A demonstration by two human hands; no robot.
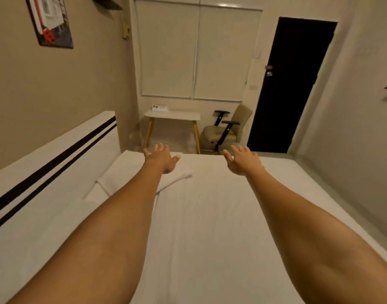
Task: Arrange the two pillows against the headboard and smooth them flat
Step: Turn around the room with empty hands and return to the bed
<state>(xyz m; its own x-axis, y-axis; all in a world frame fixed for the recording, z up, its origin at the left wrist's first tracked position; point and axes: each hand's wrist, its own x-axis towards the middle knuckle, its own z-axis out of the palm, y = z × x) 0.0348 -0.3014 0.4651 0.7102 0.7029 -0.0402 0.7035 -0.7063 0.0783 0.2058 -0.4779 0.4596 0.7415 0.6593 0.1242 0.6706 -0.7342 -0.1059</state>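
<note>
Two bare arms extend over the white bed (pixel 221 216). From left: striped headboard (pixel 45 163); far pillow (pixel 131 172) lying flat beside it; left hand (pixel 161 160), fingers spread, empty, above the pillow's inner edge; right hand (pixel 243 160), likewise open, over bare sheet.

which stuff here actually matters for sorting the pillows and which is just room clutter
Part of the job:
far pillow beside the headboard
near pillow, closer to the camera
headboard with two black stripes
left hand and right hand, both open above the bed

Just lying about:
small table
box on that table
chair
dark door
picture
blinds
</note>
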